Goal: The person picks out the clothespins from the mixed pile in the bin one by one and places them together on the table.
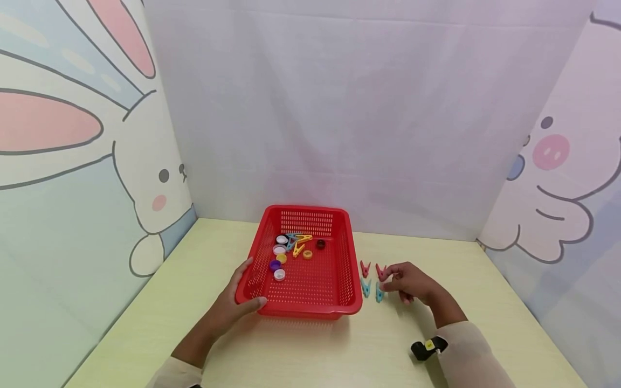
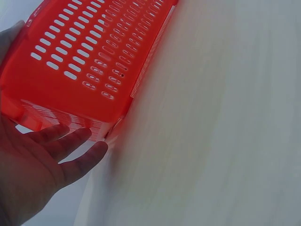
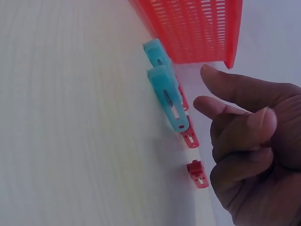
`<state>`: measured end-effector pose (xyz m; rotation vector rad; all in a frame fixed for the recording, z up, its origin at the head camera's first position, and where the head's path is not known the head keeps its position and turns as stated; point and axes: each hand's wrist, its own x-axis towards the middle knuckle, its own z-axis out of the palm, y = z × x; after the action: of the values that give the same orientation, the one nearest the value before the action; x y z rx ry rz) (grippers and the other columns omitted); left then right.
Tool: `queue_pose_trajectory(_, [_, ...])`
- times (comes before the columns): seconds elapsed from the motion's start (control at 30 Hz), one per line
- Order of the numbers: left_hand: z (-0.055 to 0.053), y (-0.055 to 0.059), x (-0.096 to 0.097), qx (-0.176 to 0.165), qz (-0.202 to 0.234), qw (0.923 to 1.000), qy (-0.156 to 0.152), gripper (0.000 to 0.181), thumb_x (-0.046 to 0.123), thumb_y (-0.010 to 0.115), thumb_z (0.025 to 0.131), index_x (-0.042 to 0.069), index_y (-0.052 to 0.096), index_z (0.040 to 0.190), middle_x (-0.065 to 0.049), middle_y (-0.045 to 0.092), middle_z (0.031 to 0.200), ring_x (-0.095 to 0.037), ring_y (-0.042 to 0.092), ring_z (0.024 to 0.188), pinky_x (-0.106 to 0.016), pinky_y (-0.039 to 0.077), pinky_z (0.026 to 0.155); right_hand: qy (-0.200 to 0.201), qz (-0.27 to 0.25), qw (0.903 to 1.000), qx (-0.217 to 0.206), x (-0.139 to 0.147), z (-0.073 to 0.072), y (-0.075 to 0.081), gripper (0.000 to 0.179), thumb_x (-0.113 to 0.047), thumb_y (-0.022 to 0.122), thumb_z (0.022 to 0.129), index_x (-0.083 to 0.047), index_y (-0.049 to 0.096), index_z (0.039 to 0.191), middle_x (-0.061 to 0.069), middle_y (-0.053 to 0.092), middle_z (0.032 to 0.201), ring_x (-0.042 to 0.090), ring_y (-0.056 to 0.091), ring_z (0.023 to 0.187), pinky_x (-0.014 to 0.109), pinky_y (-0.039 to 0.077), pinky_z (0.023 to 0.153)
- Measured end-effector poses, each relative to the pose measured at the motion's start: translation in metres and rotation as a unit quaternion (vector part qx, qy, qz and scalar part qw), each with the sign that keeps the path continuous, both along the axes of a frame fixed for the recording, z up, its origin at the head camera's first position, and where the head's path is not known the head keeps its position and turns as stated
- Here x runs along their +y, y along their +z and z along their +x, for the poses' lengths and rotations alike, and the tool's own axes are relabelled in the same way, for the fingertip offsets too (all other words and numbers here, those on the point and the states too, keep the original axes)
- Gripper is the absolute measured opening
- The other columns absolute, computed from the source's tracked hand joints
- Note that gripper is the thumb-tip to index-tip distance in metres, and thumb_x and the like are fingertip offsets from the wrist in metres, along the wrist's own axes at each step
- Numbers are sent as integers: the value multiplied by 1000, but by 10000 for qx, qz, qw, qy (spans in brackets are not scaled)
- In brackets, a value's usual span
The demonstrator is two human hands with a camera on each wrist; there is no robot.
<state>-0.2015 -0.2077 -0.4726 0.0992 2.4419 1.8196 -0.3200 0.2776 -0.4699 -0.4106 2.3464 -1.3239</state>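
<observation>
The red basket [image 1: 310, 308] holds bottle caps [image 1: 279, 275] in several colours and a few blue and yellow clothespins [image 1: 298, 250]. My left hand [image 1: 228, 306] spreads round its near left corner, thumb at the front rim and fingers along the left side; the left wrist view shows those fingers [image 2: 70, 146] extended beside the slotted wall. Right of the basket, two pink-red clothespins [image 1: 365, 269] lie behind two teal clothespins [image 1: 379, 292]. Over the right-hand pair hovers my right hand [image 1: 409, 283], thumb and forefinger apart with nothing between them, the other fingers [image 3: 240, 172] loosely bent.
A pale wood-look table [image 1: 388, 345] carries everything. Behind it hangs a plain light curtain [image 1: 339, 118], and cartoon-printed panels [image 1: 145, 215] stand on both sides. A black device with a yellow label [image 1: 429, 346] is strapped at my right sleeve.
</observation>
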Motion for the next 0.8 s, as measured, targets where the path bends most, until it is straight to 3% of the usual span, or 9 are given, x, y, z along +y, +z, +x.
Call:
queue_pose_trajectory(0.13, [0,1,0,-4,-12,10000,-7,117,30,90,87,34,11,174,-17,38,170,-43,50,150,-47,68,95,-94,635,9971,416,-10,0,1,31,-20,89,89,-6,75,113,-2,48,66,12,39,48,24,40,47])
queue_pose_trajectory(0.33, [-1,1,0,4,-33,10000,2,117,30,90,87,34,11,174,-17,38,171,-43,50,150,-47,68,95,-304,1320,9887,641,-19,3,0,39,-23,98,78,-16,77,110,2,55,75,17,45,61,28,43,52])
queue_pose_trajectory(0.8, [1,1,1,1,-52,10000,15,117,31,90,87,35,11,174,-17,38,171,-43,50,150,-47,68,95,-31,1276,9899,610,-18,3,-1,43,-21,96,79,-13,74,116,1,55,72,15,46,57,28,43,52])
